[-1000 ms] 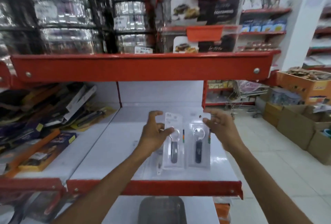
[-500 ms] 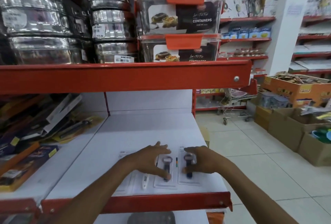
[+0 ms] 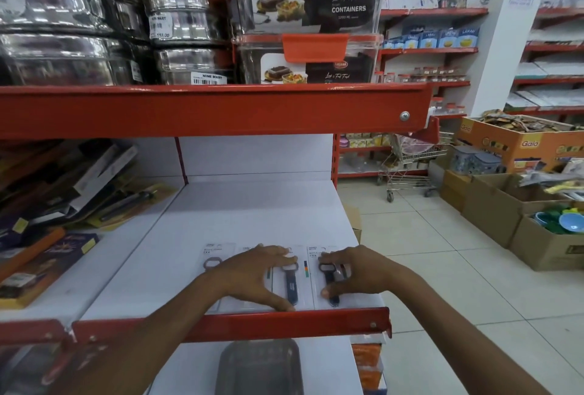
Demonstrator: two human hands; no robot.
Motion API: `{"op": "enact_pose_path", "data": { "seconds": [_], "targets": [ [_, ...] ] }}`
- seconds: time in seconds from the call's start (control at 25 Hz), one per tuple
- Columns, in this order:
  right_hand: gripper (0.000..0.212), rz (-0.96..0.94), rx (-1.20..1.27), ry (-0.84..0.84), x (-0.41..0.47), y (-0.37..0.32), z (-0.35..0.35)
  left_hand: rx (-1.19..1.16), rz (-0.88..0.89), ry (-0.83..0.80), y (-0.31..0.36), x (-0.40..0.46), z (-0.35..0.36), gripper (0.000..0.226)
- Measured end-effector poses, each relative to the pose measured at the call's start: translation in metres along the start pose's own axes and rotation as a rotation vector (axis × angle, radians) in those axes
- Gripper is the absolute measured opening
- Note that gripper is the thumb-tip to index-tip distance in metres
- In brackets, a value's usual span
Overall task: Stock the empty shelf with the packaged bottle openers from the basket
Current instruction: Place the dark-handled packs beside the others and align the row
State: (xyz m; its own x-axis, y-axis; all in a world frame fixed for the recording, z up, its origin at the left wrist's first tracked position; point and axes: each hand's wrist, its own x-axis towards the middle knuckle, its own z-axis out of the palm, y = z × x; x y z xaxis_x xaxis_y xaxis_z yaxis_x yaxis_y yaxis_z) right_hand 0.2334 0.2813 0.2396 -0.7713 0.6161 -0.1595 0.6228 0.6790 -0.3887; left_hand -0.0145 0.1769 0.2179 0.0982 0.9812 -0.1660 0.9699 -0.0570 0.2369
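Note:
Several packaged bottle openers lie flat in a row near the front lip of the white shelf (image 3: 252, 205). The leftmost pack (image 3: 214, 263) lies free. My left hand (image 3: 252, 277) lies over the middle packs, with fingertips and thumb spanning the dark-handled pack (image 3: 291, 284). My right hand (image 3: 350, 274) holds the rightmost pack (image 3: 328, 282) between fingers and thumb, pressed to the shelf. The grey basket (image 3: 259, 366) sits on the lower shelf, below my arms; its inside is dark and I cannot see its contents.
The red shelf lip (image 3: 284, 320) runs just in front of the packs. An upper shelf (image 3: 221, 110) with steel tins and food containers hangs overhead. Boxed knives (image 3: 79, 205) fill the left bay. Cardboard boxes (image 3: 505, 205) and a trolley (image 3: 410, 167) stand on the aisle floor at right.
Both hands brought two packs down from mid-air and laid them flat at the shelf front. Since half a second ago, the hands have stayed on the packs, shifting only slightly.

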Motion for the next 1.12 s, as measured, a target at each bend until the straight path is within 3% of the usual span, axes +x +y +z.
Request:
{"op": "enact_pose_path", "data": {
  "seconds": [0.2,0.72,0.96,1.12],
  "targets": [
    [0.078,0.005,0.018,0.002,-0.003,0.002,0.004,0.016,0.024,-0.021,0.004,-0.009,-0.002,0.097],
    [0.073,-0.047,-0.006,-0.047,0.0,-0.005,0.005,-0.002,0.035,-0.043,-0.002,-0.007,-0.004,0.099],
    [0.062,-0.075,-0.221,-0.187,0.013,-0.02,0.006,-0.017,-0.109,-0.109,-0.048,-0.016,-0.031,0.108],
    [0.061,-0.061,-0.254,-0.208,0.014,-0.023,0.007,-0.052,-0.098,-0.095,-0.054,-0.024,-0.021,0.106]
  ]
}}
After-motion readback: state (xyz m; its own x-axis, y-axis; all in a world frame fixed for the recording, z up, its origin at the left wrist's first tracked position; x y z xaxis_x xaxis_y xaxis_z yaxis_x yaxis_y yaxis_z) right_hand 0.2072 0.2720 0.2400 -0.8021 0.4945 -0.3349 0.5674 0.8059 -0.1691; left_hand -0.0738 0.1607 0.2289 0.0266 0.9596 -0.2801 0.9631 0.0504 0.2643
